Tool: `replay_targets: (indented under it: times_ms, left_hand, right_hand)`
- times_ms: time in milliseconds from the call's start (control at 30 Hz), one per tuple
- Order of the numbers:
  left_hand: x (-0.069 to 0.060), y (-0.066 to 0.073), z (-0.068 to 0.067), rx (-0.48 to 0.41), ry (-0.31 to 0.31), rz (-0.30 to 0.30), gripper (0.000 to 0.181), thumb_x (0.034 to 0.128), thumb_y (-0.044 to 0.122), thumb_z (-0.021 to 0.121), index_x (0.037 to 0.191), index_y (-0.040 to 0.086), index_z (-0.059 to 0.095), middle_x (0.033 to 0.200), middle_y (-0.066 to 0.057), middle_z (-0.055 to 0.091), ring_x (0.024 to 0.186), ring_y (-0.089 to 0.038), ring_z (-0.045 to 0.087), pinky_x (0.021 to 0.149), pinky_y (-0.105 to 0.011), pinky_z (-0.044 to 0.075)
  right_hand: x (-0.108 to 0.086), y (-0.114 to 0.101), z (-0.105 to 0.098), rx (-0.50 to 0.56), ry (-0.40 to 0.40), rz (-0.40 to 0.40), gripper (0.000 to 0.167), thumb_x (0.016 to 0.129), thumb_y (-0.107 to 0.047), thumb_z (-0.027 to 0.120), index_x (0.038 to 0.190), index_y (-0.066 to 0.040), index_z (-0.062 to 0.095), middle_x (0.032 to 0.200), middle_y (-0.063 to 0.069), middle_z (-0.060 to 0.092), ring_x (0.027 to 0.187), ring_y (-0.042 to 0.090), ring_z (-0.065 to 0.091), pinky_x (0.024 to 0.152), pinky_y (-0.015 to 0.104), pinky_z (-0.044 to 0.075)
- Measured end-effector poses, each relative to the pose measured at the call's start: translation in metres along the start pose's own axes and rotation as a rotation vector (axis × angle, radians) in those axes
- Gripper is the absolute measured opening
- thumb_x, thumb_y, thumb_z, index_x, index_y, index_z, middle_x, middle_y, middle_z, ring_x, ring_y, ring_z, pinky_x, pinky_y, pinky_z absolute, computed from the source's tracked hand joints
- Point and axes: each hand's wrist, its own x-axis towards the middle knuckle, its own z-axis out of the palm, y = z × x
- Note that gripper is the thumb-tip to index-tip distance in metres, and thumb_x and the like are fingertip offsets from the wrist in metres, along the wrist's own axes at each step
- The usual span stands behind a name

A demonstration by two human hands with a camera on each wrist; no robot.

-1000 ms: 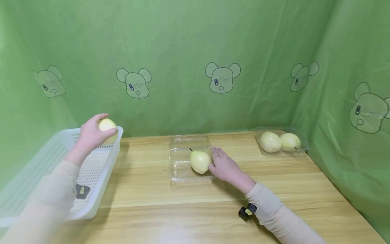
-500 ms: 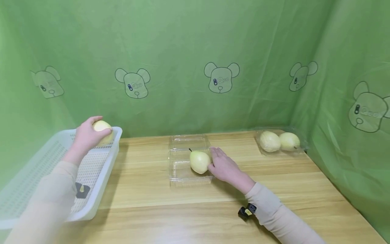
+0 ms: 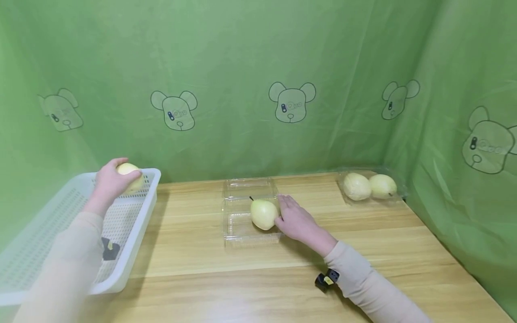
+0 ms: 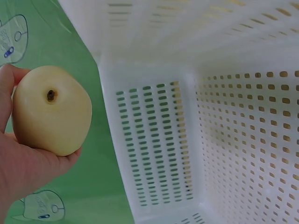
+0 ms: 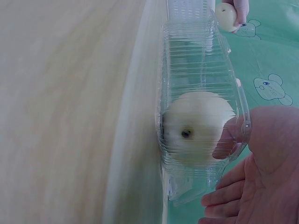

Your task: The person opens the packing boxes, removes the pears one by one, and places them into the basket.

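Note:
In the head view my left hand (image 3: pixel 111 181) grips a pale yellow pear (image 3: pixel 128 177) above the far end of a white basket (image 3: pixel 139 220). The left wrist view shows the held pear (image 4: pixel 51 109) beside the basket wall, fingers and thumb curled round it. A clear plastic clamshell box (image 3: pixel 238 229) lies unfolded mid-table, with one stemmed pear (image 3: pixel 263 214) in its right part. My right hand (image 3: pixel 299 220) rests at the box's right end, fingers straight. In the right wrist view its thumb (image 5: pixel 226 140) reaches over the rim beside the pear, seen through the plastic.
Another clear box (image 3: pixel 349 202) holding two pears (image 3: pixel 357 186) sits at the table's back right. Green cloth (image 3: pixel 234 134) walls the back and sides. Bare wood tabletop (image 3: pixel 194 278) stretches in front of the open box.
My left hand has moved left and slightly down with the pear, further over the basket. The right hand and the box stay in place. The head view has shifted slightly.

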Motion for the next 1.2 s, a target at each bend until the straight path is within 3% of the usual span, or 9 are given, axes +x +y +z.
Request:
replay_targets:
  times_ms: [567, 1200]
  left_hand:
    - [0.01, -0.027, 0.004, 0.023, -0.045, -0.1, 0.081, 0.0934, 0.039, 0.056, 0.15, -0.007, 0.02, 0.143, -0.038, 0.037, 0.122, -0.048, 0.045, 0.103, -0.058, 0.043]
    - [0.024, -0.042, 0.016, 0.109, -0.084, -0.098, 0.08, 0.092, 0.036, 0.059, 0.145, -0.013, 0.025, 0.137, -0.04, 0.04, 0.118, -0.049, 0.046, 0.102, -0.059, 0.043]
  right_hand:
    - [0.001, 0.0, -0.001, -0.001, 0.001, 0.002, 0.069, 0.09, -0.022, 0.049, 0.147, 0.011, 0.028, 0.153, 0.028, 0.032, 0.144, 0.044, 0.029, 0.119, 0.052, 0.028]
    - [0.0, -0.002, -0.002, 0.005, -0.002, 0.008, 0.068, 0.091, -0.022, 0.05, 0.147, 0.011, 0.028, 0.153, 0.028, 0.033, 0.144, 0.043, 0.029, 0.119, 0.052, 0.028]
